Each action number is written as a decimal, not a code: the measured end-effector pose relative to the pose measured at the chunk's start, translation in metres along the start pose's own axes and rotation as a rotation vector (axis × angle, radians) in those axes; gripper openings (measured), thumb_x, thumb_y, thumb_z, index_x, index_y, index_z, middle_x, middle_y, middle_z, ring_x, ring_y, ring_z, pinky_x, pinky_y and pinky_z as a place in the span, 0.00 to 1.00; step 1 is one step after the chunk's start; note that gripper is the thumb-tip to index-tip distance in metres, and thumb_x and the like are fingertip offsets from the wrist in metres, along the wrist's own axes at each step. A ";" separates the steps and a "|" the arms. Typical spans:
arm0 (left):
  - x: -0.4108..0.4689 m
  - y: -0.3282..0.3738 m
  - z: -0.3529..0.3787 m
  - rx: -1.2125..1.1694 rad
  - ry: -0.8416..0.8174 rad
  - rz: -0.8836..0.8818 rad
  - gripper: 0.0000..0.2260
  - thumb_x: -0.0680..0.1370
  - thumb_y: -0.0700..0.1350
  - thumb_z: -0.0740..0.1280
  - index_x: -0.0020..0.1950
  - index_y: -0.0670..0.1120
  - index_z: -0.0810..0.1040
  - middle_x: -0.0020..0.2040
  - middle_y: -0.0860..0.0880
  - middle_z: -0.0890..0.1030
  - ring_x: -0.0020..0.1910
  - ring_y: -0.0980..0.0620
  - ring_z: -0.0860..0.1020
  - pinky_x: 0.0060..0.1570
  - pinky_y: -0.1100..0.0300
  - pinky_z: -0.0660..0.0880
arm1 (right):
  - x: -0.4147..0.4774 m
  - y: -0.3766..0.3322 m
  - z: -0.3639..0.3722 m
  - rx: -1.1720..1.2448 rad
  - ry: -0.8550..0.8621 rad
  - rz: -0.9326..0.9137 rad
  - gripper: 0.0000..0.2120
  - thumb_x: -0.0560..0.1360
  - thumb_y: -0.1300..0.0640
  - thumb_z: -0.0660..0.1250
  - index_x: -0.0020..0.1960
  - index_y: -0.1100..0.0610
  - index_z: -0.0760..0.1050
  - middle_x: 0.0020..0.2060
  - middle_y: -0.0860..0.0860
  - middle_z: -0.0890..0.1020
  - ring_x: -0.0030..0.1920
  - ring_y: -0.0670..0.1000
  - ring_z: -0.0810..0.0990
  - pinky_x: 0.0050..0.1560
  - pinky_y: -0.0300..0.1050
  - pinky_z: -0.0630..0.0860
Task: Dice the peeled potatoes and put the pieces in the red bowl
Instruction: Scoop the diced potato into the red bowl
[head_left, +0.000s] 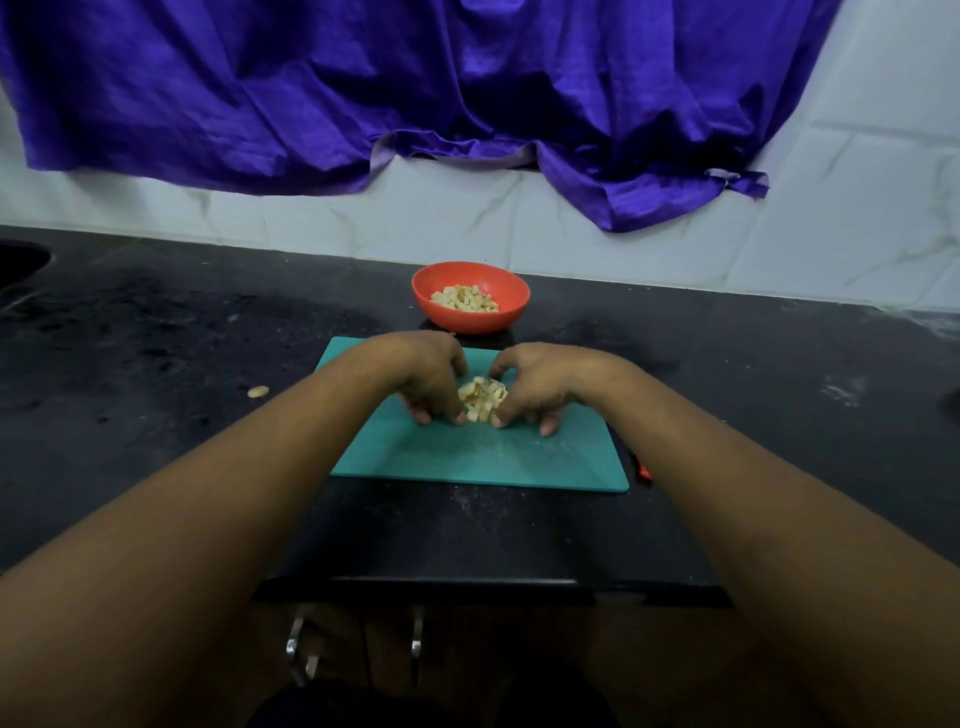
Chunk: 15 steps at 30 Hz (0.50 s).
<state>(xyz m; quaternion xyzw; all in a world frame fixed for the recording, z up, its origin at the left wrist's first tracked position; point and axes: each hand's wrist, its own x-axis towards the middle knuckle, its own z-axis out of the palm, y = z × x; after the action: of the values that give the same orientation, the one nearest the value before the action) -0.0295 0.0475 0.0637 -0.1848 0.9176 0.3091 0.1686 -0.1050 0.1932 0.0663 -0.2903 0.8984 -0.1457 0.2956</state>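
While both arms reach out over the counter, the left hand (431, 379) and the right hand (540, 387) face each other, fingers curled inward, cupping a pile of diced potato (482, 399) from either side. Fingertips of both hands are down on the teal cutting board (467, 457), and the pale cubes are heaped tight between the two palms, near the board's middle. Neither hand holds anything else.

Moving out: the board lies flat on the black countertop (156, 364), its near half bare apart from faint white specks. Just beyond its far edge stands the red bowl (470, 296), upright, with a layer of potato cubes (465, 300) already in its bottom. Off to the left, well apart from the board, one stray potato piece (258, 391) lies on the counter. At the board's right edge an orange-red object (642, 467) peeks out beside the right forearm; what it is I cannot tell. Behind it all, a white tiled wall (857, 208) with a purple cloth (467, 93) hanging across it.
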 end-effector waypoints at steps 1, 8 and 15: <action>0.003 0.004 0.001 0.001 0.008 0.011 0.30 0.73 0.38 0.78 0.73 0.46 0.74 0.56 0.44 0.80 0.44 0.46 0.86 0.47 0.52 0.85 | 0.004 -0.006 0.003 0.007 0.007 -0.002 0.29 0.75 0.64 0.76 0.72 0.59 0.69 0.50 0.60 0.80 0.42 0.54 0.82 0.40 0.49 0.85; 0.013 0.008 0.007 -0.140 0.058 -0.004 0.11 0.73 0.31 0.76 0.54 0.38 0.84 0.49 0.39 0.86 0.45 0.45 0.87 0.48 0.53 0.85 | 0.014 -0.013 0.014 0.348 0.040 0.024 0.12 0.73 0.74 0.70 0.56 0.69 0.78 0.46 0.62 0.82 0.39 0.54 0.86 0.42 0.49 0.86; 0.008 0.007 0.000 -0.418 0.079 -0.032 0.12 0.73 0.27 0.73 0.56 0.33 0.83 0.47 0.37 0.85 0.39 0.47 0.86 0.39 0.57 0.85 | 0.002 -0.001 0.014 1.167 -0.106 0.026 0.07 0.76 0.73 0.62 0.53 0.70 0.75 0.50 0.65 0.79 0.50 0.61 0.83 0.50 0.58 0.84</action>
<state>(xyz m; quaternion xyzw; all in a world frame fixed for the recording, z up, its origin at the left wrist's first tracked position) -0.0396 0.0507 0.0641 -0.2423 0.8362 0.4827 0.0954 -0.0973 0.1897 0.0555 -0.0753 0.6571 -0.5980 0.4526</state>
